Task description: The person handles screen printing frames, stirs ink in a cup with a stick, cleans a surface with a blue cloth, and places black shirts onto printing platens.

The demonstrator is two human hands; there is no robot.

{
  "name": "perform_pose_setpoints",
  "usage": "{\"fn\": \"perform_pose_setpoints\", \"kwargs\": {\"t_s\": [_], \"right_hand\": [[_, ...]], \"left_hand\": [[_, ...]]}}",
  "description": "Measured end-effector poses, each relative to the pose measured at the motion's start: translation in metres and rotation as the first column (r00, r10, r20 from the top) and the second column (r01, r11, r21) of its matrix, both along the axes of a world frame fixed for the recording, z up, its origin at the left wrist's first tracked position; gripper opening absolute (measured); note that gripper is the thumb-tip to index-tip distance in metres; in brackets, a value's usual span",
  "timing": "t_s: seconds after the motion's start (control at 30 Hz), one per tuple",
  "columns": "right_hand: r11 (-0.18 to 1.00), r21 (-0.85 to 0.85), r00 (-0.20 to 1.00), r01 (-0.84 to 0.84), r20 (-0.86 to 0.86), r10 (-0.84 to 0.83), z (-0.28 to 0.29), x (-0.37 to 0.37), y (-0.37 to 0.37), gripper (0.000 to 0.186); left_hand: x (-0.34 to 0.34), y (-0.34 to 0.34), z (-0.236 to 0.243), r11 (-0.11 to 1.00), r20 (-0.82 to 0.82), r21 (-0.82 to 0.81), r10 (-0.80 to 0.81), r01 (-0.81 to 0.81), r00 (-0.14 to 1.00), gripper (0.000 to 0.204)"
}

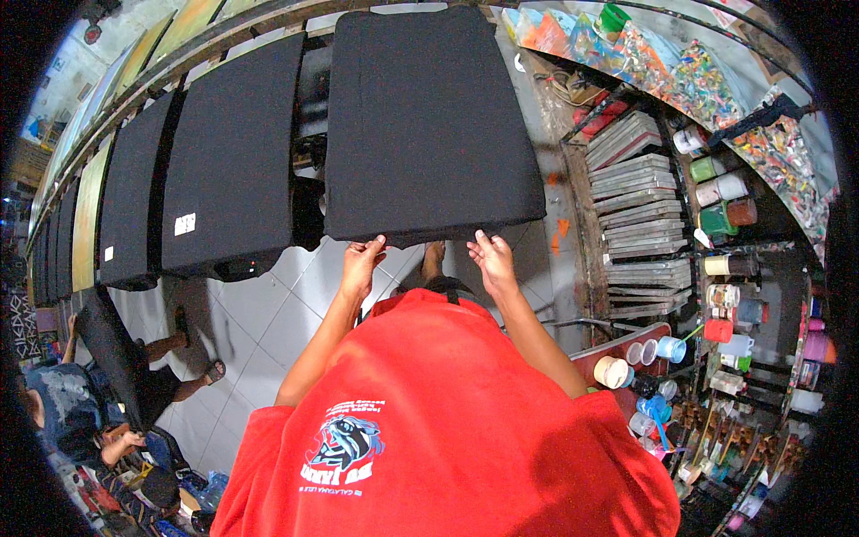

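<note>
Black cloth point(429, 125) lies smooth over a flat, board-shaped support in front of me, its near edge folded down over the front. At the left part of that edge, my left hand point(361, 267) pinches the cloth between thumb and fingers. Farther right along the same edge, my right hand point(493, 261) grips it in a similar pinch. Whatever lies under the cloth is hidden.
More boards covered in black cloth point(237, 152) line up to the left, with a bare yellowish board point(88, 219) among them. Stacked frames point(637, 210) and paint tubs point(720, 188) fill racks at right. Another person point(72, 394) holds black cloth at lower left.
</note>
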State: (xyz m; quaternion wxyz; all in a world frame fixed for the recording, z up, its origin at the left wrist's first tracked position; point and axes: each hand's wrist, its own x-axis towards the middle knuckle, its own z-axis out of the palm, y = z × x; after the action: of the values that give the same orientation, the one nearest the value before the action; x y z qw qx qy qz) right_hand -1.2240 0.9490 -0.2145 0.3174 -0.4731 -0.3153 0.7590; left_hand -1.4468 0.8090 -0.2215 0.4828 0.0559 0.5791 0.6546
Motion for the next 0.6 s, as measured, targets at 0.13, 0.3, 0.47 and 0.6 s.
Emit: {"fn": "perform_pose_setpoints", "kwargs": {"t_s": [0.13, 0.3, 0.47, 0.6], "right_hand": [[1.000, -0.018, 1.000, 0.021, 0.011, -0.021, 0.005, -0.002, -0.003, 0.024], [0.999, 0.035, 0.990, -0.035, 0.138, 0.030, 0.007, 0.025, -0.011, 0.025], [0.845, 0.101, 0.710, -0.525, 0.600, 0.369, -0.095, 0.121, -0.030, 0.025], [0.307, -0.328, -0.203, -0.893, 0.904, 0.375, -0.215, 0.233, -0.072, 0.031]], "left_hand": [[-0.001, -0.002, -0.005, 1.000, -0.043, 0.001, -0.001, 0.001, 0.999, 0.016], [-0.004, -0.030, 0.003, 0.984, -0.207, -0.114, -0.159, 0.137, 0.965, 0.025], [-0.028, -0.130, -0.083, 0.829, -0.357, -0.488, -0.475, 0.273, 0.805, 0.028], [-0.044, -0.261, -0.184, 0.247, -0.118, -0.926, -0.908, 0.284, 0.402, 0.055]]}}
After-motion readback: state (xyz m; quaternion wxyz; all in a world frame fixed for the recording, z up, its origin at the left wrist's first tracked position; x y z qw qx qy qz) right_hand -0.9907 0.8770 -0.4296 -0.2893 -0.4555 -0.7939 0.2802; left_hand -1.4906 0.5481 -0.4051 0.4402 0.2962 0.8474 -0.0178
